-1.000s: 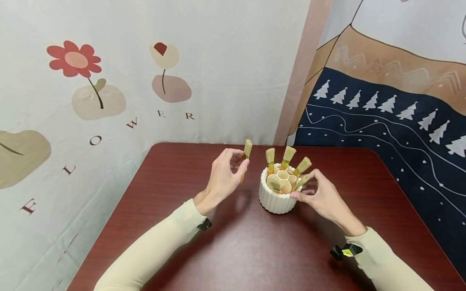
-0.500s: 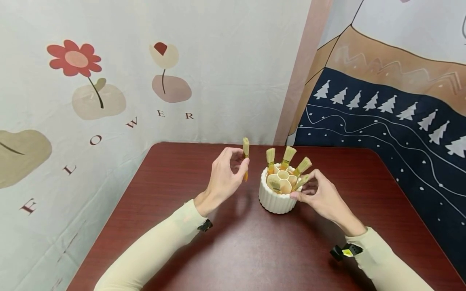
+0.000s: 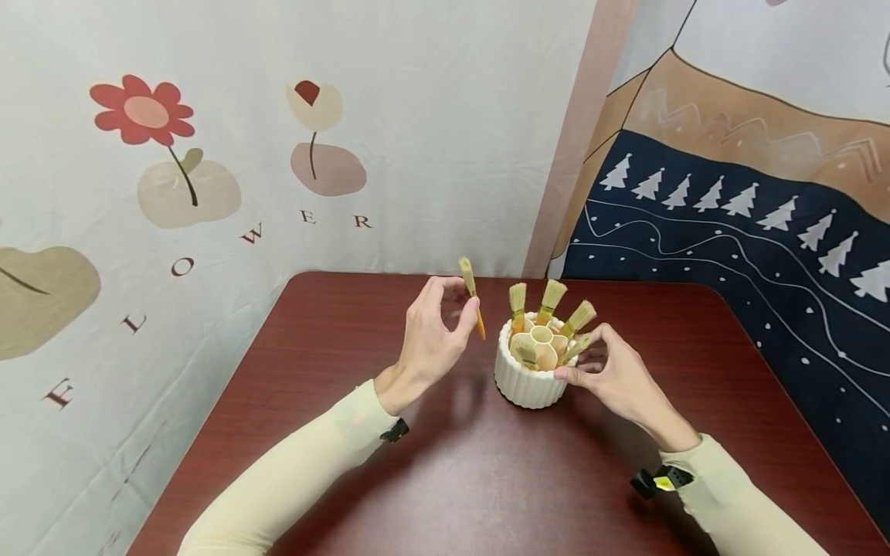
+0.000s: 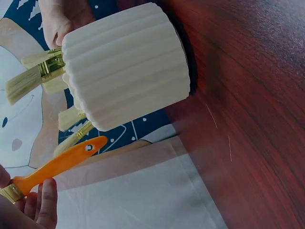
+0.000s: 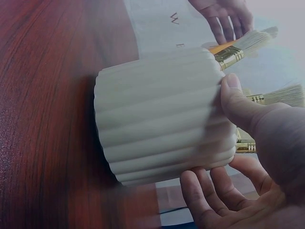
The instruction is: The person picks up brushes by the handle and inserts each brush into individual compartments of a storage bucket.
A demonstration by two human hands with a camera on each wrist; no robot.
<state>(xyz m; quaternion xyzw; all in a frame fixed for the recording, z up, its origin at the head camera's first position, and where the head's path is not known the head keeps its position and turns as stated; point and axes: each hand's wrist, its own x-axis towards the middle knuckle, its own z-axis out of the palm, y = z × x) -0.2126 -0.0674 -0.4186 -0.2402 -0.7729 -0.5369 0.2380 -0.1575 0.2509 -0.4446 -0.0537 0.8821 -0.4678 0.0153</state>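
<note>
In the head view my left hand (image 3: 433, 330) pinches a paintbrush (image 3: 480, 318) by its metal band, between thumb and fingers. Its bristles point up and lean left; the orange handle slants down toward a white ribbed brush holder (image 3: 530, 388). The left wrist view shows that orange handle (image 4: 62, 163) apart from the holder's rim, with a hole near its end. My right hand (image 3: 617, 378) grips the holder's right side, thumb at the rim and fingers around the far side. Several other paintbrushes (image 3: 552, 298) stand bristles-up in the holder's compartments, around a round middle one (image 3: 541, 334).
The holder stands on a dark red wooden table (image 3: 459, 479) with rounded far corners. Behind the table hangs a pale cloth (image 3: 431, 154) printed with flowers and letters. A navy cloth with white trees (image 3: 695, 232) hangs at the right.
The paintbrush has turned in my left fingers: its bristles swung from leaning right to leaning left, and its handle end swung right. My left hand rose slightly. The right hand and holder stayed put.
</note>
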